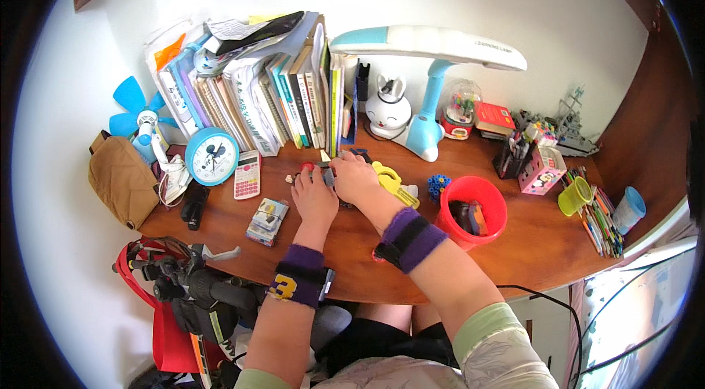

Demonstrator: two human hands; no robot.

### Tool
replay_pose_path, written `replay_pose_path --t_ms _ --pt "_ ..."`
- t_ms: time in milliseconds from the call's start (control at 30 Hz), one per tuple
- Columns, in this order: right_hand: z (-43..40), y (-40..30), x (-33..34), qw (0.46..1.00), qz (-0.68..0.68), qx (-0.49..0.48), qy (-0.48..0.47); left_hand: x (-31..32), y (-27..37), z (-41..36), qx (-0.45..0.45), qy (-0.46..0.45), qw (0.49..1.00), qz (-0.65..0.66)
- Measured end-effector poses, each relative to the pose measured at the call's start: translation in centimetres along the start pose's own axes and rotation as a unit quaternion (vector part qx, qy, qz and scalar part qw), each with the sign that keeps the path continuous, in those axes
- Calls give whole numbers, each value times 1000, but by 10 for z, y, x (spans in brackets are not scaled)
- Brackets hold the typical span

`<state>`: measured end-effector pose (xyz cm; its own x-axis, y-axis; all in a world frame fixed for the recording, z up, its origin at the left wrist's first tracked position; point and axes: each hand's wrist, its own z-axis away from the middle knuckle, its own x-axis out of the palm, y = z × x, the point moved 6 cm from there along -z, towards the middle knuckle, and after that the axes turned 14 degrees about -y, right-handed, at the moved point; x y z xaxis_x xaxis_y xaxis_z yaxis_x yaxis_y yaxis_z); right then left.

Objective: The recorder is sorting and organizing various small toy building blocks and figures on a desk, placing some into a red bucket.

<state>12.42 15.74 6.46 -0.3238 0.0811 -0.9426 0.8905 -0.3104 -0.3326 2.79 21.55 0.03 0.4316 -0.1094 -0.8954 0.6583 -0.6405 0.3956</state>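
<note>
My left hand [315,199] reaches over the desk, its fingertips at a cluster of small items that includes a round red piece [307,167] and a grey piece [329,177]. Just to its right, my right hand [357,177] curls over the same cluster and covers part of it. Whether either hand grips anything is hidden by the fingers. Beside my right hand lie a yellow object [389,177], of unclear kind, and a dark blue item [361,154]. A small white piece [289,178] rests left of my left fingertips. Both wrists wear purple and black bands.
A red plastic bucket [475,191] holding dark items stands right of my right forearm, near a blue cluster [439,186]. Behind are books [300,105] and a desk lamp [432,97]. Banded cards [267,221], a pink calculator [247,175] and a round clock [212,156] sit left.
</note>
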Motion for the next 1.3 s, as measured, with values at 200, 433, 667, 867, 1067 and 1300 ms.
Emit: replay_pose_path --t_ms 200,433,667,867,1067,1300 --pt "-47 2 3 988 49 122 -79 13 -19 -27 -77 -39 995 -47" --pt "-71 15 12 970 92 176 -138 29 -33 -60 -133 -114 984 -12" --pt "-89 38 38 971 57 168 -160 44 -23 -90 -51 -137 989 -31" --pt "-88 38 47 978 20 133 -157 44 -36 -102 -73 -173 982 -35" --pt "-80 43 48 979 36 106 -169 40 -30 -92 -43 -174 984 -21" --pt "-53 36 48 974 65 75 -205 44 -19 -64 -44 -234 970 -42"
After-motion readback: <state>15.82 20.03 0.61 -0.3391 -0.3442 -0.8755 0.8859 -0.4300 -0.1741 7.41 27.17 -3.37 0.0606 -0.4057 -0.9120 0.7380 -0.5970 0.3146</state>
